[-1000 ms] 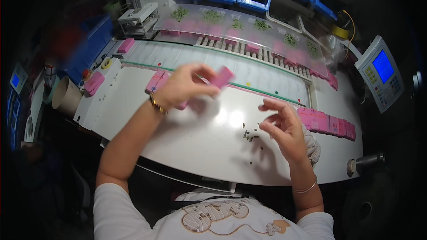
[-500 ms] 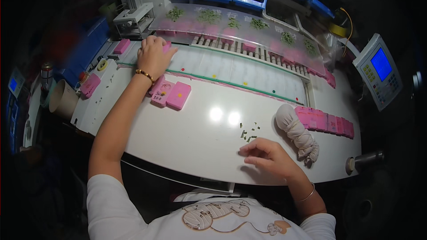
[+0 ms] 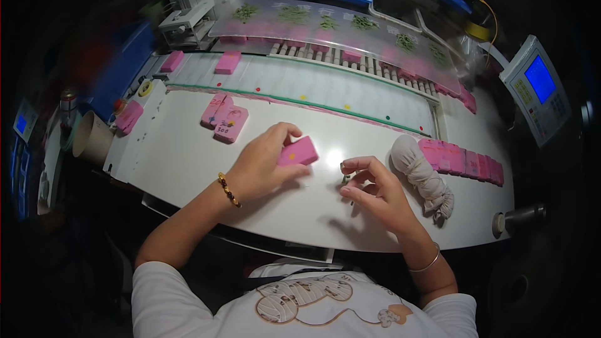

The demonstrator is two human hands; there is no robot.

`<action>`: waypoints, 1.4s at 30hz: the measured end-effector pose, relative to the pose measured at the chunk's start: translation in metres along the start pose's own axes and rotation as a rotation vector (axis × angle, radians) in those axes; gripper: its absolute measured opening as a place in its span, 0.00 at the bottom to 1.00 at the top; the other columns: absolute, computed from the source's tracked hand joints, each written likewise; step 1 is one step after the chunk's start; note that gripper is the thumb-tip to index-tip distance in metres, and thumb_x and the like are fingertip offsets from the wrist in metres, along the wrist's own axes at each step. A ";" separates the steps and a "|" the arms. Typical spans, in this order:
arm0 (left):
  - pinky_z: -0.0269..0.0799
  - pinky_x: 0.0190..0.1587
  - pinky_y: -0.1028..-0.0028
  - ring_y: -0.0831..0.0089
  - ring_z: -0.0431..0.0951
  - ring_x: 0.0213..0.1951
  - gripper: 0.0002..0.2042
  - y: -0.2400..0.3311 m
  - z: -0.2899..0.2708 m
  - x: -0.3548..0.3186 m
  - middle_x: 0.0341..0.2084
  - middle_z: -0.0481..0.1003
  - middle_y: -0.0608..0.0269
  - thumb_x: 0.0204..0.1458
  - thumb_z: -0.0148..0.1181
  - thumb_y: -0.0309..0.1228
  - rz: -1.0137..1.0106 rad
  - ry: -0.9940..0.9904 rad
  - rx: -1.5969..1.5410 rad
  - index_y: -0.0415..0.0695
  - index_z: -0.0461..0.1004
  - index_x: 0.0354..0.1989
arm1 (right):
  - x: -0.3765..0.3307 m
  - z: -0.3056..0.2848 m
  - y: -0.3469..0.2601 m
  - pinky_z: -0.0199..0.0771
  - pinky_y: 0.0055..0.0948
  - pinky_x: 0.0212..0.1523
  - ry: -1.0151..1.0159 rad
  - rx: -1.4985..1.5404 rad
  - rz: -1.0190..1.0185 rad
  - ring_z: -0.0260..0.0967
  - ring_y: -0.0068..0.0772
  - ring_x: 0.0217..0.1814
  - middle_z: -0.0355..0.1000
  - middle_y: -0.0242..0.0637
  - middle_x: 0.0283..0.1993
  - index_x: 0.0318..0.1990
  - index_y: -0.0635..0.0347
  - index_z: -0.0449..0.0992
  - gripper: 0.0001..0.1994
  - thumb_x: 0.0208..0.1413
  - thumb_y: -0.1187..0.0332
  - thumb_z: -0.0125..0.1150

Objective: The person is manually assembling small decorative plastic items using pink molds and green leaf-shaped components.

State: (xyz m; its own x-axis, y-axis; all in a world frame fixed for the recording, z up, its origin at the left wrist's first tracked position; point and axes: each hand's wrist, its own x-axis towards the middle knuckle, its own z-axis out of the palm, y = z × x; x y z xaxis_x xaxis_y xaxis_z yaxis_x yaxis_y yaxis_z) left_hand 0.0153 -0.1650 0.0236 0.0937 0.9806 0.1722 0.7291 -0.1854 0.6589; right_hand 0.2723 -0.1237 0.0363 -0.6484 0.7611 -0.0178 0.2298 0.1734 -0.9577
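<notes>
My left hand (image 3: 263, 161) grips a small pink block (image 3: 298, 151) with a yellow mark, raised over the middle of the white table (image 3: 285, 213). To the right, my right hand (image 3: 379, 193) hovers with its thumb and curved fingers apart. Small green leaf-like bits (image 3: 345, 178) show in the gap between those fingers, and the hand hides the others. Two more pink blocks (image 3: 230, 126), marked by hand, lie against each other at the left of the table. One pink block (image 3: 228, 62) rests on the pale belt beyond them.
A white cloth bundle (image 3: 416, 172) lies right of my right hand, beside a row of pink blocks (image 3: 460, 161). Along the back runs the green-edged belt (image 3: 338, 95), with rollers behind it. A keypad display (image 3: 539, 81) stands at right, a beige cup (image 3: 94, 139) at left.
My left hand has come back from the belt and now holds a pink block from the left group. A block stands on the belt where that hand was. My right hand has risen slightly.
</notes>
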 end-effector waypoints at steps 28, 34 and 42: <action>0.77 0.38 0.74 0.72 0.76 0.39 0.23 0.063 0.044 0.029 0.37 0.72 0.60 0.61 0.54 0.49 -0.131 0.287 -1.635 0.40 0.64 0.51 | -0.004 0.019 -0.010 0.71 0.24 0.50 0.030 0.179 -0.162 0.66 0.25 0.54 0.63 0.35 0.53 0.54 0.59 0.66 0.24 0.50 0.74 0.70; 0.66 0.18 0.80 0.78 0.72 0.21 0.22 0.062 0.039 0.032 0.24 0.71 0.61 0.58 0.56 0.53 -0.293 0.207 -1.544 0.43 0.67 0.38 | 0.002 0.008 -0.028 0.66 0.25 0.35 0.182 -0.114 -0.350 0.66 0.26 0.39 0.71 0.33 0.36 0.45 0.58 0.78 0.15 0.48 0.72 0.71; 0.65 0.19 0.80 0.77 0.70 0.19 0.15 0.065 0.047 0.031 0.19 0.71 0.62 0.60 0.47 0.41 -0.386 0.176 -1.579 0.44 0.69 0.27 | 0.014 0.010 -0.035 0.65 0.29 0.33 0.424 -0.470 -0.597 0.65 0.33 0.37 0.66 0.38 0.39 0.46 0.58 0.79 0.17 0.46 0.74 0.71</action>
State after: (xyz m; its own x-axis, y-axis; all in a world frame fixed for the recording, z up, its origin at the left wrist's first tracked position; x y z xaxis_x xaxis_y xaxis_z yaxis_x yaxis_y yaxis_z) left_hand 0.0973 -0.1433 0.0372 -0.0737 0.9832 -0.1669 -0.6981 0.0686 0.7127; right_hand 0.2478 -0.1251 0.0668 -0.4521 0.6133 0.6477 0.2742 0.7865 -0.5533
